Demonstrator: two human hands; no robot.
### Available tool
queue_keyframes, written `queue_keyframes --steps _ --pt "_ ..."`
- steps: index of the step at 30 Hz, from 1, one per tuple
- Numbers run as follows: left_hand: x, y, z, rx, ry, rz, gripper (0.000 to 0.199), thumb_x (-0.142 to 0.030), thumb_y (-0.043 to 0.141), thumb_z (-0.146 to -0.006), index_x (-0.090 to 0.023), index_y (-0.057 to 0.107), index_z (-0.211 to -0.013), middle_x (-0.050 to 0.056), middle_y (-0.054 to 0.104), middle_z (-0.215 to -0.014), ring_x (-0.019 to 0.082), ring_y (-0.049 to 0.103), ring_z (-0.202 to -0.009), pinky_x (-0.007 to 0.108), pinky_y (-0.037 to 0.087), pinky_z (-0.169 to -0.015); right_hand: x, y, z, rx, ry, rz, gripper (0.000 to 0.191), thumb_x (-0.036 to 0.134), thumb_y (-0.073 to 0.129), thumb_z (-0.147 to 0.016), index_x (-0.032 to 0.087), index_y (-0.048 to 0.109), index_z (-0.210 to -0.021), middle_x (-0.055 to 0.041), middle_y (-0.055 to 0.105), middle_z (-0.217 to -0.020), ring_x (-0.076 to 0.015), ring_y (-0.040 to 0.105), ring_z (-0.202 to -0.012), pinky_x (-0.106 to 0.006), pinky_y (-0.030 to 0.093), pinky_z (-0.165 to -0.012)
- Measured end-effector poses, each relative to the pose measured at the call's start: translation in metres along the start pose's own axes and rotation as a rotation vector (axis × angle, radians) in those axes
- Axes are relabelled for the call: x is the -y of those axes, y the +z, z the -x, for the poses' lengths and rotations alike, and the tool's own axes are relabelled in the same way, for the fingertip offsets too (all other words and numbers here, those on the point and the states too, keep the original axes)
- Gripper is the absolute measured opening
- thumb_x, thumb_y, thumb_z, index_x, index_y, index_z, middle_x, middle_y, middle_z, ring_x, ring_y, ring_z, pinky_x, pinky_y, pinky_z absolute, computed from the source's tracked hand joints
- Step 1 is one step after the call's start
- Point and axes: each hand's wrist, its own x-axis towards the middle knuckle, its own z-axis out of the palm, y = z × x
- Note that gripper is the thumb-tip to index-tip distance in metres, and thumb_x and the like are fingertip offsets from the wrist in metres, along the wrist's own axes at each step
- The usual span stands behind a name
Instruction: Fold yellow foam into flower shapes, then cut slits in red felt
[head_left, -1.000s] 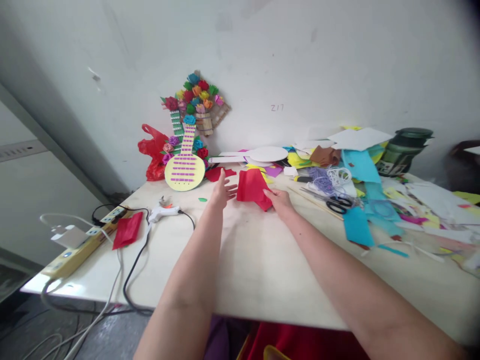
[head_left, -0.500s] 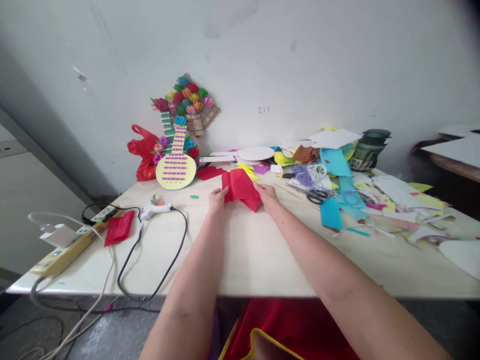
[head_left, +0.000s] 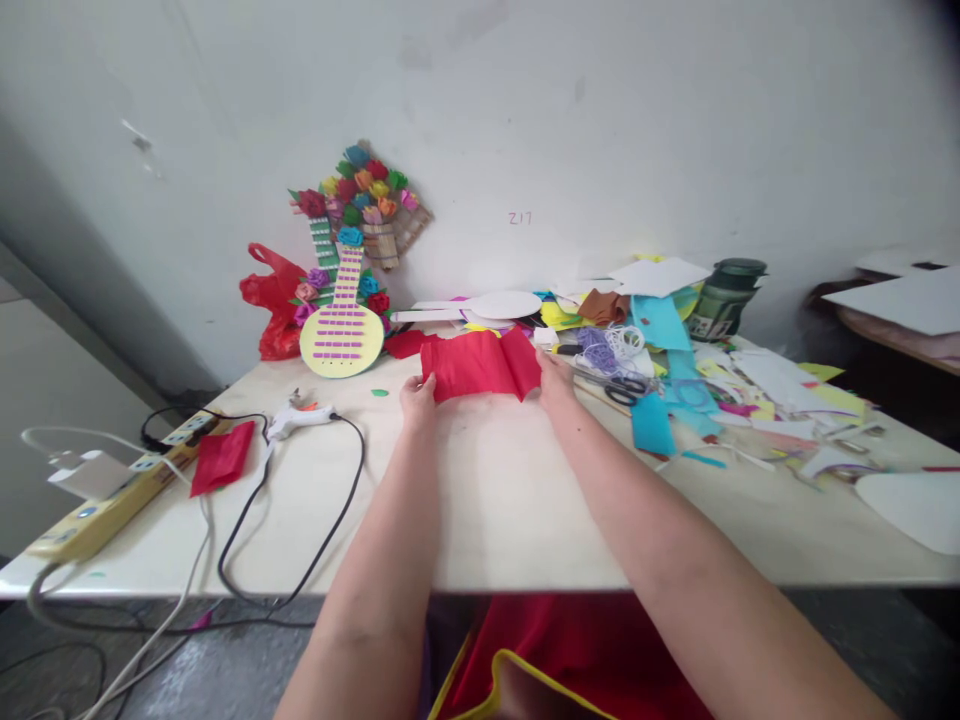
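A creased sheet of red crepe paper is stretched between my two hands above the middle of the table. My left hand pinches its left edge, and my right hand grips the right edge, where a fold runs down the paper. More red paper lies just behind my left hand. To the right of my right hand are black-handled scissors and a blue paper piece. A small green paper leaf sits left of my left hand.
A white glue gun with a looping black cord lies at left, near a folded red paper piece and a power strip. A yellow paper lute leans at the back. Paper scraps and a green jar fill the right.
My hands have moved apart, and the red paper between them has gone from folded over to spread out wide. The view has shifted slightly.
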Motion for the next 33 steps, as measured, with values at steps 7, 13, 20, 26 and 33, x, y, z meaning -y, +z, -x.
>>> queue_keyframes --steps 7,13,20,26,33 --pt "0.001 -0.003 -0.004 0.006 0.010 -0.014 0.017 -0.030 0.060 -0.063 -0.015 0.056 -0.070 0.000 0.057 -0.057 0.012 0.053 -0.049 0.024 0.042 -0.050 0.002 -0.014 -0.018 -0.155 -0.149 0.273 0.024 0.038 0.044 -0.081 0.018 0.051 -0.071 0.0025 0.049 -0.058 -0.0113 0.048 -0.059 -0.021 0.041 -0.053" --pt "0.000 -0.011 -0.011 -0.129 0.062 -0.128 0.014 -0.029 0.056 -0.066 -0.016 0.055 -0.069 0.001 0.056 -0.060 0.014 0.056 -0.058 0.026 0.045 -0.057 -0.001 -0.025 -0.028 -0.203 -0.197 0.390 0.030 0.041 0.037 -0.083 0.018 0.049 -0.068 0.0013 0.047 -0.061 -0.0113 0.044 -0.060 -0.020 0.038 -0.055" --pt "-0.014 0.000 0.009 -0.247 0.523 -0.731 0.025 -0.027 0.048 -0.077 -0.016 0.065 -0.092 0.009 0.067 -0.087 0.020 0.061 -0.085 0.030 0.044 -0.082 -0.009 -0.025 -0.029 -0.177 -0.197 0.386 0.025 0.033 0.040 -0.078 0.014 0.057 -0.077 -0.0015 0.056 -0.069 -0.0115 0.048 -0.066 -0.020 0.040 -0.060" --pt "-0.009 0.023 0.038 0.496 0.749 -1.299 0.035 -0.011 0.048 -0.071 -0.025 0.070 -0.094 0.002 0.063 -0.113 0.018 0.054 -0.108 0.029 0.039 -0.094 -0.017 -0.016 -0.025 -0.161 -0.191 0.162 0.018 0.029 0.049 -0.070 0.013 0.057 -0.069 0.0018 0.054 -0.061 -0.0109 0.048 -0.059 -0.023 0.041 -0.059" --pt "-0.001 0.022 0.040 0.569 0.702 -1.423 0.043 -0.010 0.044 -0.072 -0.025 0.066 -0.105 0.001 0.059 -0.118 0.018 0.052 -0.111 0.028 0.037 -0.097 -0.013 -0.013 -0.022 -0.169 -0.137 0.088 0.018 0.026 0.050 -0.070 0.012 0.060 -0.075 0.0005 0.058 -0.065 -0.0116 0.052 -0.062 -0.023 0.043 -0.059"
